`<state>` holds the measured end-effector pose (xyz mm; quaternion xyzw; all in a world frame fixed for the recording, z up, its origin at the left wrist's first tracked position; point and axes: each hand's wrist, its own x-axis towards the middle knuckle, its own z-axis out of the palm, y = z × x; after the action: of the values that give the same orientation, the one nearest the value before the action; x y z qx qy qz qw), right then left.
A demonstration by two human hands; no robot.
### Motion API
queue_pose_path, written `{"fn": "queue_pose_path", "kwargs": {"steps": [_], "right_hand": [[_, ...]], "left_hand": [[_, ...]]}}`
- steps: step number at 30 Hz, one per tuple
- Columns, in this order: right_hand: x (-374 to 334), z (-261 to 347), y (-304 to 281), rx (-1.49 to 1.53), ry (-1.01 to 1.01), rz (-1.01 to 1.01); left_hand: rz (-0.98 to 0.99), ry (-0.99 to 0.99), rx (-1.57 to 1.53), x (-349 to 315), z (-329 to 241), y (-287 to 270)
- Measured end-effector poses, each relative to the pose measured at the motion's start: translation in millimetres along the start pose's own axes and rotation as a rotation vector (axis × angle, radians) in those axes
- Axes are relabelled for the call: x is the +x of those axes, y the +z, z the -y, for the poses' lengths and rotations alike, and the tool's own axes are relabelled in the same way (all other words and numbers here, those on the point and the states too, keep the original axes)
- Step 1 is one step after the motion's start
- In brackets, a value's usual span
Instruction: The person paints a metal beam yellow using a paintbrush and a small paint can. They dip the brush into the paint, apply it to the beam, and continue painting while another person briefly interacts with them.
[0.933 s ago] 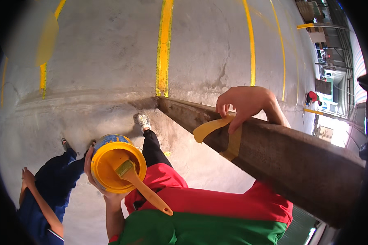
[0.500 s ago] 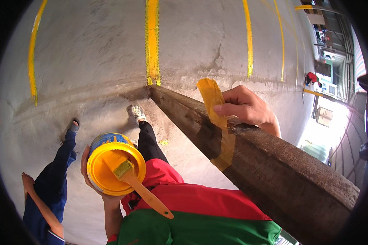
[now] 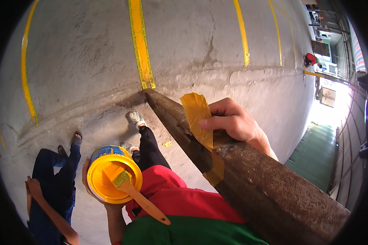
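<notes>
A grey concrete floor (image 3: 90,61), striped with yellow painted lines (image 3: 140,45), fills the view from above. Across it slants a long, rusty brown beam (image 3: 270,192), running from the lower right up to a point near the end of one line. The right hand (image 3: 233,122) is clenched on a strip of yellow tape (image 3: 198,118), pinching its loose upper end just above the beam; the lower stretch of tape already lies wrapped down the beam's side, so the taping looks partly done, with the crumpled free end yet to be pressed flat. The tape is translucent amber, creased and folded at the top. The left hand (image 3: 96,185) grips a tin of yellow paint (image 3: 112,175) from below, near the red-and-green shirt. A yellow-loaded brush (image 3: 135,192) rests across the tin's rim. A person in blue trousers (image 3: 57,183) stands at lower left.
</notes>
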<state>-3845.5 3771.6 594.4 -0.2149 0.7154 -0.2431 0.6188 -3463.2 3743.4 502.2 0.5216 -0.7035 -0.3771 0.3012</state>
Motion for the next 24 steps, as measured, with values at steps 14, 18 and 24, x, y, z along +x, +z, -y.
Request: {"fn": "queue_pose_path", "kwargs": {"steps": [14,18,24], "right_hand": [[20,11,-16,-0.183,-0.206,0.115],[21,28,-15,-0.356,-0.283,0.068],[8,26,-3,-0.237,-0.186,-0.174]], "left_hand": [[0.058,0.004,0.003,21,-7,9],[0.049,-0.010,0.053,24,-4,9],[0.024,-0.022,-0.086,25,-3,12]]}}
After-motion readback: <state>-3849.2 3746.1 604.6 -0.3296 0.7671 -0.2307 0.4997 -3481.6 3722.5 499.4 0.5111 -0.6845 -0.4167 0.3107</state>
